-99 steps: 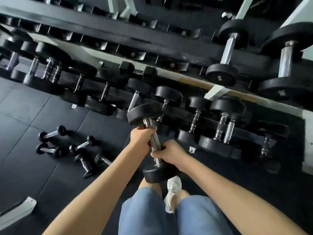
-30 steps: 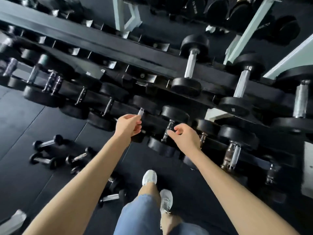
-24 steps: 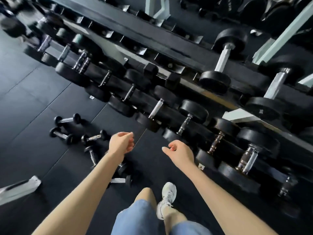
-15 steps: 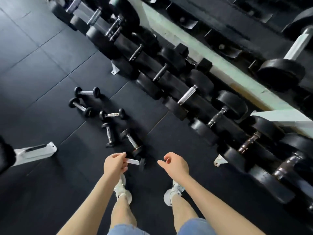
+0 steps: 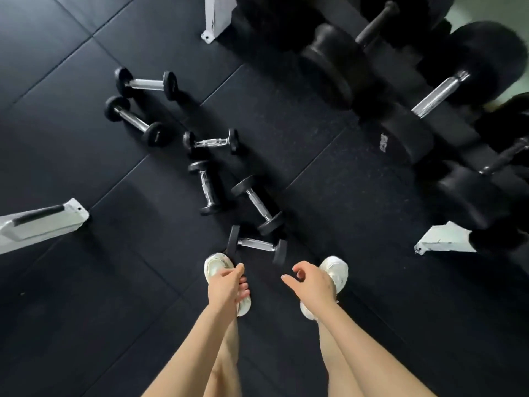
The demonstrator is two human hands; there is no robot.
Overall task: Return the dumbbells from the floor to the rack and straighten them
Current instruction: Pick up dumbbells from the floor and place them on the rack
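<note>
Dumbbells, six of them, lay scattered on the black rubber floor (image 5: pixel 86 282) in the head view, all to the floor side of the rack (image 5: pixel 429 133), which ran along the upper right with its heavier pairs seated. The nearest dumbbell (image 5: pixel 257 244) sat just ahead of the left shoe (image 5: pixel 217 263), its long axis running roughly crosswise to the person, one rubber head toward the shoe and the other pointing toward the rack. Behind it another dumbbell (image 5: pixel 257 204) lay on a diagonal, almost touching the nearest one's rack-side head. The left hand (image 5: pixel 226 285) hung empty with fingers loosely curled, and the right hand (image 5: pixel 310 283) was likewise empty and half open, both short of the nearest dumbbell and not touching it. These looked like light ones (small heads, thin chrome shafts), probably a one-hand lift each, rigid and not fragile, though round heads may roll on the mat. The sensible hold would be the knurled middle of the handle, fingers wrapped fully round, keeping clear of the neighbouring head.
</note>
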